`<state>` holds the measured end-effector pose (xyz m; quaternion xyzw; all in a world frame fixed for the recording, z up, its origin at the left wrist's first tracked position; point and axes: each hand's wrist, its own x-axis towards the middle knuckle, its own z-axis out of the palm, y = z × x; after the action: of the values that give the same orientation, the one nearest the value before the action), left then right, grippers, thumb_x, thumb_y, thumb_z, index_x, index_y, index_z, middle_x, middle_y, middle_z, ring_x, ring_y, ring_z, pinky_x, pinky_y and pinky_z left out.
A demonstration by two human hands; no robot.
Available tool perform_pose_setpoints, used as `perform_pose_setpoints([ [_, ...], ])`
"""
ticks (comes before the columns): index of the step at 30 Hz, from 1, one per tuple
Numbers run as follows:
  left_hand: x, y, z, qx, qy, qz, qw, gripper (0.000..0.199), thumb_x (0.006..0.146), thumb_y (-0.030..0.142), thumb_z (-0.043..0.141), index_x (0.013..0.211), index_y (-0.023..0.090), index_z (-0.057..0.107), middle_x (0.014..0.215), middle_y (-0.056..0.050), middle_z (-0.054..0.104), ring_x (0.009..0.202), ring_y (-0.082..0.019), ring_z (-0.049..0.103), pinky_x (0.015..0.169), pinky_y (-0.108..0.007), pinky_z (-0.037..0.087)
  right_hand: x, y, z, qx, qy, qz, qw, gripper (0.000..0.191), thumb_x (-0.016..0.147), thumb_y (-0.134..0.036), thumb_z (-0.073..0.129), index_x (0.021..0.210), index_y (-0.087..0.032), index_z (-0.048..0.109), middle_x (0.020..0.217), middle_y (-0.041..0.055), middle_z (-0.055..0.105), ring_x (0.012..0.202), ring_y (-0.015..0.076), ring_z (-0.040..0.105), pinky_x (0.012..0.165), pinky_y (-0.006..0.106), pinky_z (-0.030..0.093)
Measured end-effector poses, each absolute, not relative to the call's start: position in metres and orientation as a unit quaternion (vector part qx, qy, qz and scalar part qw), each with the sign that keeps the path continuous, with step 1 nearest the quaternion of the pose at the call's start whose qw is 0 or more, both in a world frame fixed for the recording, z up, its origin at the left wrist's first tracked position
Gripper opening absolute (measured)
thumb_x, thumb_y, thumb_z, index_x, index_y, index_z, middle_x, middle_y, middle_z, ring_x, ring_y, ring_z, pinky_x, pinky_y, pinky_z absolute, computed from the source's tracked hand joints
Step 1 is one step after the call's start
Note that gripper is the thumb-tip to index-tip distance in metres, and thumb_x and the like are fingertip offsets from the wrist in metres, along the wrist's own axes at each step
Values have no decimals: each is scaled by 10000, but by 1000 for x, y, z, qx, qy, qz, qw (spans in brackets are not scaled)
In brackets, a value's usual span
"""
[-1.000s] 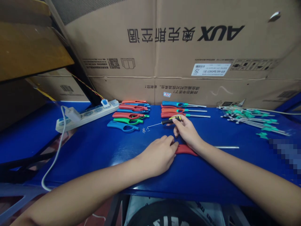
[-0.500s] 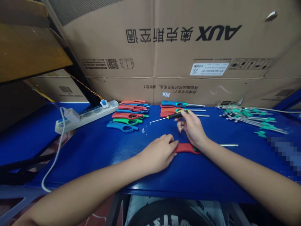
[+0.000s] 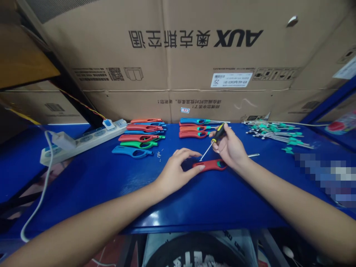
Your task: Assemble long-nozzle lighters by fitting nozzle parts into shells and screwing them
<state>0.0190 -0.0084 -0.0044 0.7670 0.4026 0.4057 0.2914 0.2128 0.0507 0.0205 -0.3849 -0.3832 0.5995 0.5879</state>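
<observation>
My right hand (image 3: 229, 146) is closed round the black and yellow handle of a screwdriver (image 3: 218, 133), whose shaft slants down to the left. The screwdriver's tip is at the left end of a red lighter (image 3: 213, 165) lying on the blue table (image 3: 178, 204). With thumb and forefinger apart, my left hand (image 3: 178, 170) is at that same end, its thumb touching the red body. The forefinger is near the screwdriver's tip. Part of the lighter's metal tube shows beyond my right wrist. Small screws (image 3: 159, 155) lie to the left.
Several coloured lighter shells (image 3: 133, 152) lie at the left beside a white power strip (image 3: 86, 139). Lighters with metal tubes (image 3: 193, 134) lie at the back. Green-ended rods (image 3: 278, 131) are piled at the right. A cardboard box (image 3: 139, 81) stands behind.
The screwdriver has swung from nearly level, near the screws, to pointing down at the red lighter. My left hand's thumb and forefinger have spread. The view has shifted to the right.
</observation>
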Motion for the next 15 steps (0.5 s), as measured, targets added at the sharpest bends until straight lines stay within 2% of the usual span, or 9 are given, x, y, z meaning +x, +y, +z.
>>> perform_pose_setpoints([
  [3,20,-9,-2,752,389,432,312,152,860,286,757,987,205,738,1017,-53,717,987,-209,651,928,-384,502,213,50,19,-387,-370,614,580,433,811,-617,672,855,-232,479,715,-26,656,401,87,476,362,221,368],
  [6,20,-9,-2,743,386,444,320,81,864,276,749,911,211,764,994,-54,720,983,-209,657,958,-402,492,212,48,20,-379,-367,628,572,420,826,-612,662,877,-235,483,707,-34,647,403,95,487,363,225,385],
  [15,19,-6,-3,733,390,456,320,60,862,271,743,850,221,774,1017,-55,698,998,-208,647,970,-406,490,214,47,17,-370,-377,623,577,371,785,-484,734,912,-236,489,716,-46,616,472,100,533,378,217,412],
])
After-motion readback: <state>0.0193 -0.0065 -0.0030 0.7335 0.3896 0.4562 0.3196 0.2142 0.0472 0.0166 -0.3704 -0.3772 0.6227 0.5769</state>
